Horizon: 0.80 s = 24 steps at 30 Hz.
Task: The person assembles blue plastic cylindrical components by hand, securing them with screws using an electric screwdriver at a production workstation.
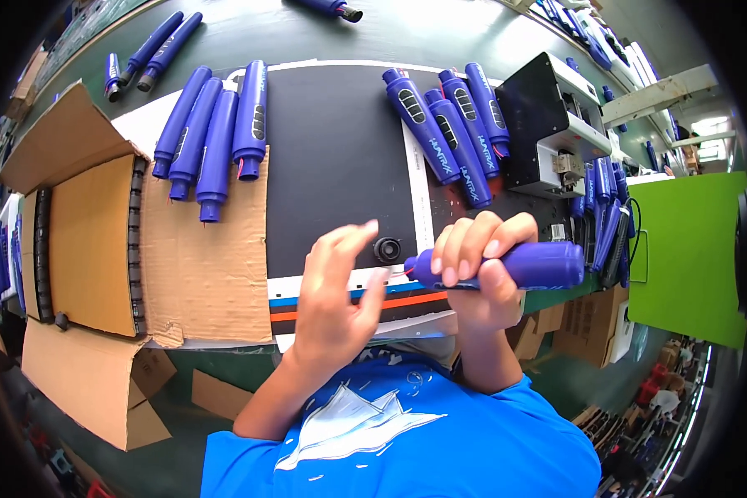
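Observation:
My right hand (pixel 488 270) is wrapped round a purple plastic handle tube (pixel 548 266), held level above the near edge of the table. Its narrow end points left, with thin red and white wires coming out. Left of that end, my left hand (pixel 332 297) is raised with its fingers apart and nothing in its grip. A small round black cap (pixel 387 250) lies on the black mat (pixel 332 158), between the two hands and just beyond the wires.
Several purple tubes (pixel 216 158) lie on cardboard at the left, and several more (pixel 440 124) at the right, beside a black-and-white machine (pixel 556 124). An open carton (pixel 91 241) stands far left. A green panel (pixel 689 257) rises at the right.

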{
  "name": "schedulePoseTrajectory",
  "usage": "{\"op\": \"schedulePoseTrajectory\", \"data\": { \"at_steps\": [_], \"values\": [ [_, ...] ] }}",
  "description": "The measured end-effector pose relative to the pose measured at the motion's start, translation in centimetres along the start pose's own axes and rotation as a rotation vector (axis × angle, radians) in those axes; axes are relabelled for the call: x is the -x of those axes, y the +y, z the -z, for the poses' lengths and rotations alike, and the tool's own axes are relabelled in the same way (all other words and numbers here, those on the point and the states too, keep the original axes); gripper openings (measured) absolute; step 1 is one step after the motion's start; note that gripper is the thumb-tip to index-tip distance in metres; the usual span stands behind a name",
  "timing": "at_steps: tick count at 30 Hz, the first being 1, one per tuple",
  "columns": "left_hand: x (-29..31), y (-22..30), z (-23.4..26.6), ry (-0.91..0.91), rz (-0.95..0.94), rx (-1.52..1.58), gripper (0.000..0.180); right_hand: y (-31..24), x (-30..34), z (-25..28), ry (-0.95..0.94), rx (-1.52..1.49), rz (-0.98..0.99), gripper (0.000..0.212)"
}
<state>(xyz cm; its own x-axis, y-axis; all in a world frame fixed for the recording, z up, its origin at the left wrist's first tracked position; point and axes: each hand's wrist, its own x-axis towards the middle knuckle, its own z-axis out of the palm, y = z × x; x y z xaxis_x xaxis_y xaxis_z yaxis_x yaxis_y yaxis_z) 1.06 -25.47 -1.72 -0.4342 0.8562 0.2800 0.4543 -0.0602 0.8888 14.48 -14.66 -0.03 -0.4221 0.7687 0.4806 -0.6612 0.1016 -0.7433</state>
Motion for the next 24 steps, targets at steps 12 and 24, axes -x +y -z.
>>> {"op": "schedulePoseTrajectory", "data": {
  "at_steps": [12,24],
  "values": [
    [-0.1,-2.9,-1.9,-0.065,-0.088,-0.024,0.074,2.2,-3.4,1.2,-0.437,0.000,-0.215,0.020],
    [0.5,-2.0,-1.7,-0.026,-0.182,0.131,0.076,0.7,-2.7,-1.4,-0.511,0.294,-0.100,0.017]
  ]
}}
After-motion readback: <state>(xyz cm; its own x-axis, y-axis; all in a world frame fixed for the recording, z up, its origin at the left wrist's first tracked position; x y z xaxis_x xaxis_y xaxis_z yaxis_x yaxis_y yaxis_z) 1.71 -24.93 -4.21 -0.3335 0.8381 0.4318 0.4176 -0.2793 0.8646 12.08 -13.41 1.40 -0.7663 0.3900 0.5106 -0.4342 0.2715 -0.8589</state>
